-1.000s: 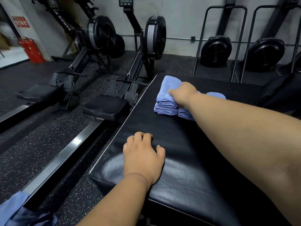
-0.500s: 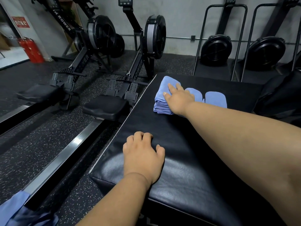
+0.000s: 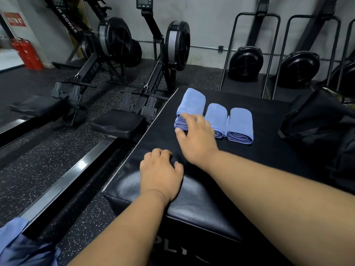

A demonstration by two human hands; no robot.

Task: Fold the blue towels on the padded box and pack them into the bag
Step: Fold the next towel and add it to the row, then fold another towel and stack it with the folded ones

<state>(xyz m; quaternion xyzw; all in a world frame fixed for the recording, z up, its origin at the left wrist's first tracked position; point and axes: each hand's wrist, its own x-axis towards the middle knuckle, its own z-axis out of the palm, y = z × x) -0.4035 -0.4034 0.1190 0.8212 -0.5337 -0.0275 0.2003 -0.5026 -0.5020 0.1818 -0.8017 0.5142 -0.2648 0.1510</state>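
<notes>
Speckled black gym flooring (image 3: pixel 48 169) runs under two rowing machines (image 3: pixel 123 60) along the grey wall, with red fire extinguishers (image 3: pixel 26 53) at the far left. Nearest the camera, the black padded box (image 3: pixel 192 204) fills the lower middle, and a dark bag (image 3: pixel 315 120) sits on its far right side, well beyond the right fingers. Three folded blue towels (image 3: pixel 239 123) lie side by side on the box top. The left hand (image 3: pixel 160 175) rests palm down near the box's front edge, its fingers loosely curled and grasping nothing. The right hand (image 3: pixel 196 135) reaches ahead of it, fingers (image 3: pixel 189 120) spread and relaxed, their tips touching the front end of the leftmost towel (image 3: pixel 192 100); the other two towels lie just right of those fingers.
</notes>
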